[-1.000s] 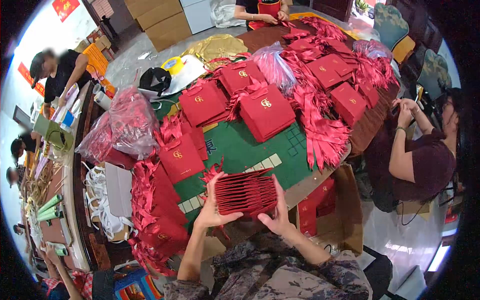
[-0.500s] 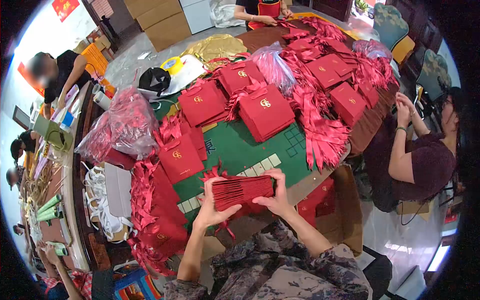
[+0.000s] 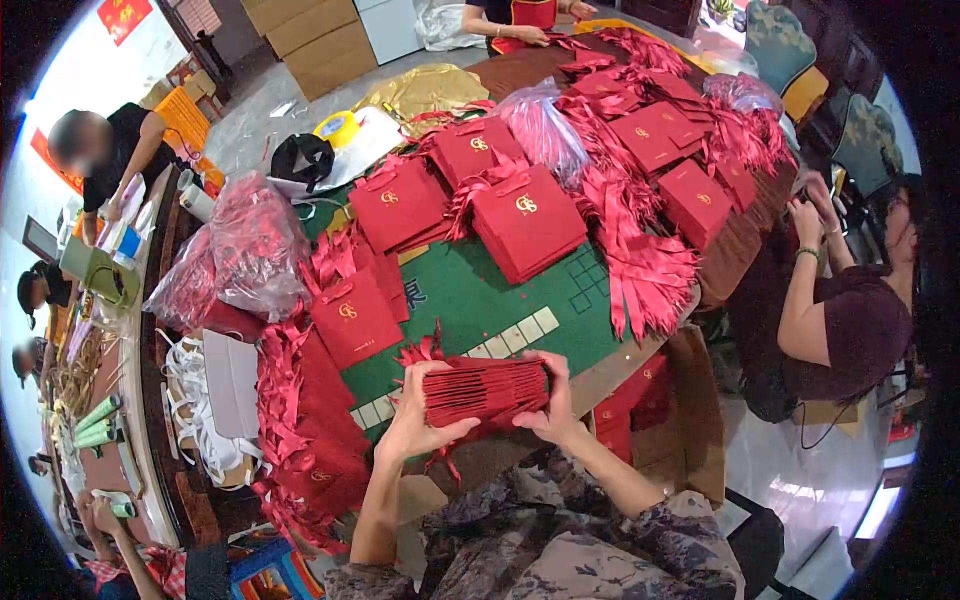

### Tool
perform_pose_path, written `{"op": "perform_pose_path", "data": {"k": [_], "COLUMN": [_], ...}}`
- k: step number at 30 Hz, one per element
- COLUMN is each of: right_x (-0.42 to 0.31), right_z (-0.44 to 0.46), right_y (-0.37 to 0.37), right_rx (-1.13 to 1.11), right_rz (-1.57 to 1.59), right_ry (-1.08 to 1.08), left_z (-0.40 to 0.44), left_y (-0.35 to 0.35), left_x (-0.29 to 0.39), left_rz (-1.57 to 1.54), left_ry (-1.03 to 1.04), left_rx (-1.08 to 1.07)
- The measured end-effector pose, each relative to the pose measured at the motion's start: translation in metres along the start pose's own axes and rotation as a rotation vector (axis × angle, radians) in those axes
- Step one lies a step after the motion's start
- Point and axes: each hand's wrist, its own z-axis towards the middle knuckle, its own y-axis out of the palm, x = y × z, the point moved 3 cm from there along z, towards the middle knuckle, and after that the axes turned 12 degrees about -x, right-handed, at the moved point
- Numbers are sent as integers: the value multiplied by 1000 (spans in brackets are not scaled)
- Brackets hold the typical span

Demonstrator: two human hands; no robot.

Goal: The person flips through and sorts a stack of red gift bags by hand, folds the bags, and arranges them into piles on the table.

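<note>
Between my two hands is a thick stack of red paper gift bags (image 3: 485, 392), folded flat, with their edges turned up toward me. My left hand (image 3: 422, 412) grips the stack's left end, thumb along the near side. At the right end, my right hand (image 3: 549, 400) clasps it with the thumb in front. Red ribbon handles stick out beyond the far left and below the stack. Just past my hands lies a green table mat (image 3: 480, 295) with a row of pale tiles printed on it. Farther off sits a pile of red bags (image 3: 528, 222) with gold lettering.
Red bags with ribbons (image 3: 310, 430) heap up on the left, near a clear plastic bag (image 3: 262, 245) of red items. Loose ribbons (image 3: 650, 285) hang at the right table edge. A cardboard box (image 3: 690, 420) holds red bags below. Co-workers sit or stand around.
The stack stays between my hands, its edges slightly more fanned and tilted. My view has shifted a little. The person on the right has moved their hands.
</note>
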Motion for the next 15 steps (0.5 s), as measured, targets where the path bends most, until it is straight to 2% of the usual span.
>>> {"op": "perform_pose_path", "data": {"k": [1, 3, 7, 15], "right_x": [-10, -29, -31, -26], "right_z": [0, -3, -27, -38], "right_y": [-3, -8, 3, 23], "right_rx": [1, -25, -66, -15], "right_rz": [0, -204, -209, -265], "right_ry": [-2, 68, 176, 182], "left_z": [0, 0, 2, 0], "left_y": [-2, -2, -2, -1], "left_x": [3, 7, 7, 7], "left_rz": [67, 133, 115, 68], "left_ry": [36, 70, 83, 91], "left_rx": [-3, -9, 0, -4]}}
